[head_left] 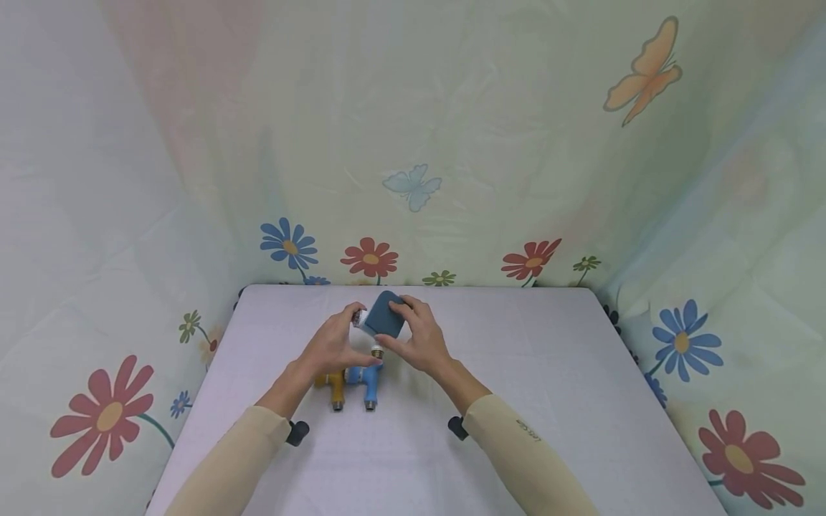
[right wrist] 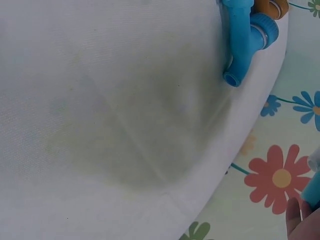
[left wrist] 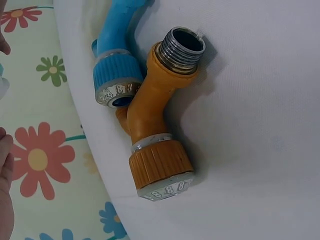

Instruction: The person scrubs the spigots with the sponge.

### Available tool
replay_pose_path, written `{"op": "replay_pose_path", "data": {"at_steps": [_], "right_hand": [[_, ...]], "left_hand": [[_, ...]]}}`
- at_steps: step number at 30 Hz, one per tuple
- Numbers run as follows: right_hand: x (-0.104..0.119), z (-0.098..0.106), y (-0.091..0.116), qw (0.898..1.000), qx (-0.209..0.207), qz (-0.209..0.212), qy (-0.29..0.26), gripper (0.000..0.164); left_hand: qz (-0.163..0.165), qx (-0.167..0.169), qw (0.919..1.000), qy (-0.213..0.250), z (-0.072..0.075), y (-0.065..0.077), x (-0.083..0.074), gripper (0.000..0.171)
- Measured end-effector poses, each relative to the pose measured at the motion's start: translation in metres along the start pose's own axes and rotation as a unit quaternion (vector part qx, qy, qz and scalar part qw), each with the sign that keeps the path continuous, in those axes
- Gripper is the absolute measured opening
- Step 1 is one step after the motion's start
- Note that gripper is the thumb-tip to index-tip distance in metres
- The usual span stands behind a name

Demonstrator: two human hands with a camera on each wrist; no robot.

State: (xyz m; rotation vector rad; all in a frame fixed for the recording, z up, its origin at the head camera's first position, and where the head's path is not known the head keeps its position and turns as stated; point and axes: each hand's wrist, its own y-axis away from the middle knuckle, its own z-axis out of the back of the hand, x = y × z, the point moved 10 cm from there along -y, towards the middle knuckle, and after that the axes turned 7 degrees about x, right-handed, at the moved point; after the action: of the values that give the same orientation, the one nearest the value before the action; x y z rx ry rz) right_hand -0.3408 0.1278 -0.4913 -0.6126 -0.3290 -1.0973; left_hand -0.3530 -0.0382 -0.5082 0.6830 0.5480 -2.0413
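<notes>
My right hand (head_left: 419,337) grips a dark teal, rounded-square piece with a white end (head_left: 385,315), held above the table; its exact kind is unclear. The left hand (head_left: 332,344) is at its white end, fingertips beside it and thumb spread apart below. Part of this piece shows at the edge of the right wrist view, by the right fingers (right wrist: 295,217). Below the hands lie a blue tap (left wrist: 117,65) and an orange tap (left wrist: 155,115), side by side and touching. The orange one has a threaded metal end and a ribbed knob.
The taps lie on a white-covered table (head_left: 548,401) with its far edge behind the hands. A flower-printed curtain (head_left: 452,236) surrounds the back and sides. Dark wrist-camera mounts (head_left: 457,428) stick out from both wrists.
</notes>
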Motion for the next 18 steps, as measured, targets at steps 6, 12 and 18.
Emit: {"op": "replay_pose_path", "data": {"at_steps": [6, 12, 18], "right_hand": [[-0.003, 0.002, 0.000, 1.000, -0.011, -0.015, 0.008, 0.072], [-0.009, 0.003, -0.002, 0.999, -0.014, -0.047, 0.008, 0.073], [-0.014, 0.006, -0.004, 0.997, -0.018, -0.068, 0.009, 0.074]], "left_hand": [[-0.001, 0.002, 1.0000, -0.005, -0.004, -0.001, 0.000, 0.106], [-0.005, 0.001, 0.9998, -0.021, -0.004, 0.000, -0.005, 0.112], [0.003, 0.007, 0.9996, -0.029, -0.005, 0.001, -0.007, 0.116]]}}
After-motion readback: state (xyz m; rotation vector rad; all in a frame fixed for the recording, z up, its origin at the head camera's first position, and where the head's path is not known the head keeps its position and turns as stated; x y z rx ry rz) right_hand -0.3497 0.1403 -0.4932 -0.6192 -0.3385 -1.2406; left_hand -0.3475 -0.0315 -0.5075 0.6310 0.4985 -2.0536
